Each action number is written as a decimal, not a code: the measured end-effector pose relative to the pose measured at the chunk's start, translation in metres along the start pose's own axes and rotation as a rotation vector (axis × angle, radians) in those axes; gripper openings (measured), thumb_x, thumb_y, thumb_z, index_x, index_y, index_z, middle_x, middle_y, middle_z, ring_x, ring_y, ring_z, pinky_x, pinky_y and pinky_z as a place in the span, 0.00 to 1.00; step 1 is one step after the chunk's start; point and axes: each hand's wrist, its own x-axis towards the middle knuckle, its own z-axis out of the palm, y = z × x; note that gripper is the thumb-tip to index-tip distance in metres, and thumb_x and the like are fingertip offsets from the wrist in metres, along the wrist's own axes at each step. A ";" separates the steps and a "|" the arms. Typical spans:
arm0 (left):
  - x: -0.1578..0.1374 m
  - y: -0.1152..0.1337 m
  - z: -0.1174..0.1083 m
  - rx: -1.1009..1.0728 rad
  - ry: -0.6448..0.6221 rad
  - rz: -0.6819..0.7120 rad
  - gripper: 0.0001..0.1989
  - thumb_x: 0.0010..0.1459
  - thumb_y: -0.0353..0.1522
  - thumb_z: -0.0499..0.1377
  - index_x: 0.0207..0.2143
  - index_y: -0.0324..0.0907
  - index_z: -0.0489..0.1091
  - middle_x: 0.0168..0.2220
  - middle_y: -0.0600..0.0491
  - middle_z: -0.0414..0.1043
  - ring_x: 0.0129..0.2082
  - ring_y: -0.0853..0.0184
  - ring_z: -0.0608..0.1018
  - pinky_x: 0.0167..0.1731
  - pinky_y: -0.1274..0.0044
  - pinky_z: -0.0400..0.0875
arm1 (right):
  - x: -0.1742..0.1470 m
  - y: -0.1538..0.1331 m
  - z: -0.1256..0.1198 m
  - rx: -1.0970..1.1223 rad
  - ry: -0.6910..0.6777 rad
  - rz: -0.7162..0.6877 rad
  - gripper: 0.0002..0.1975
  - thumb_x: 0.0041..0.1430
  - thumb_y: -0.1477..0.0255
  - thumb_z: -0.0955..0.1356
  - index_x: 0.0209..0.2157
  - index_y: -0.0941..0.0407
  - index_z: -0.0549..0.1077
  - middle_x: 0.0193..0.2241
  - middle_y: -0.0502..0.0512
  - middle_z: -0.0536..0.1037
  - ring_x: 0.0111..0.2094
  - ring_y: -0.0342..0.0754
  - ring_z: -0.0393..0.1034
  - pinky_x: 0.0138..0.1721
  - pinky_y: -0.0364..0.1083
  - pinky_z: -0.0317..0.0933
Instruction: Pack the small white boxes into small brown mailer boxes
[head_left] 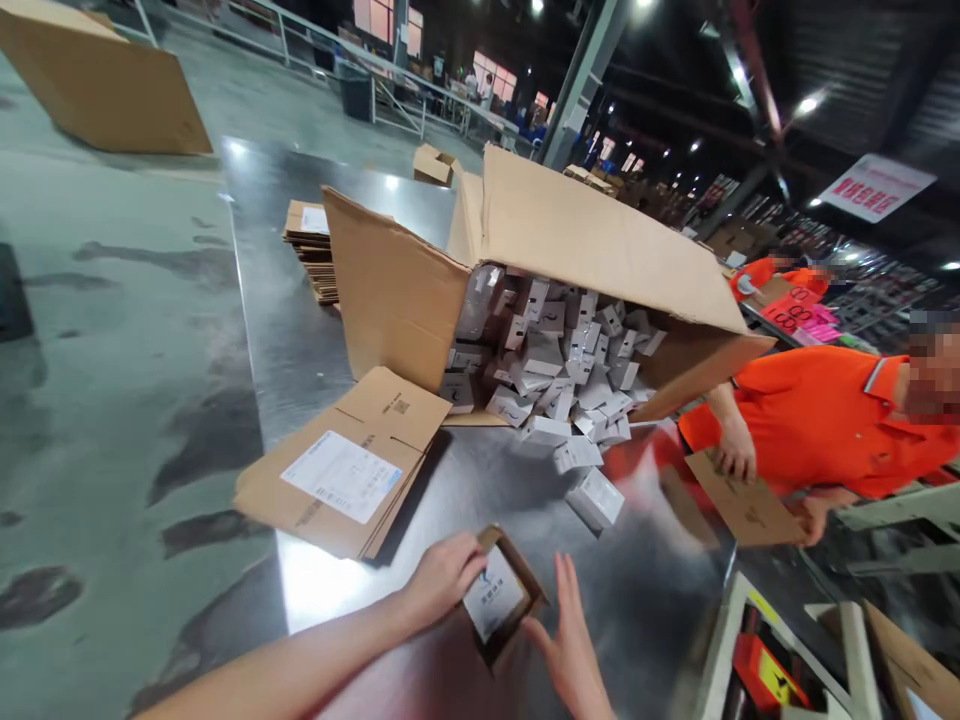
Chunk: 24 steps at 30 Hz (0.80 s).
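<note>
A small open cardboard box (534,588) is tilted low in the middle of the view, with a white printed box (495,596) inside it. My left hand (448,572) is closed on the cardboard box's left edge, its fingertips near the white box. On the other side, my right hand (568,640) has its fingers stretched out, the thumb close to the carton's lower right wall. Beyond them a large carton (600,235) lies with its mouth towards me. Many small white boxes (555,360) fill it and spill out, a loose one (596,500) nearest my hands.
Flattened cartons with a white label (341,475) lie on the metal table (281,300) at left. Another flat stack (311,250) stands behind. At right, a person in an orange shirt (810,425) holds a cardboard piece (739,500). A machine with a red-yellow part (769,670) borders the table's right edge.
</note>
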 end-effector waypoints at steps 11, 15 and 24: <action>0.007 -0.024 -0.007 -0.120 -0.044 -0.252 0.39 0.54 0.45 0.65 0.66 0.41 0.67 0.61 0.39 0.72 0.64 0.43 0.72 0.66 0.57 0.65 | 0.008 -0.013 0.057 -0.020 -0.129 -0.152 0.23 0.78 0.63 0.60 0.68 0.37 0.69 0.69 0.56 0.69 0.68 0.66 0.67 0.59 0.70 0.71; 0.014 -0.029 -0.001 -0.152 -0.107 -0.288 0.42 0.54 0.56 0.64 0.66 0.45 0.68 0.62 0.39 0.71 0.64 0.40 0.72 0.68 0.56 0.63 | 0.015 -0.021 0.039 0.166 -0.228 -0.037 0.25 0.81 0.62 0.53 0.64 0.39 0.74 0.68 0.54 0.71 0.69 0.62 0.66 0.59 0.65 0.74; 0.028 -0.031 0.031 -0.458 -0.092 -0.508 0.53 0.51 0.65 0.54 0.63 0.32 0.65 0.56 0.31 0.72 0.50 0.49 0.80 0.51 0.63 0.77 | 0.003 -0.132 0.113 -0.054 0.125 0.031 0.34 0.77 0.59 0.62 0.72 0.68 0.62 0.73 0.74 0.60 0.73 0.71 0.57 0.68 0.72 0.63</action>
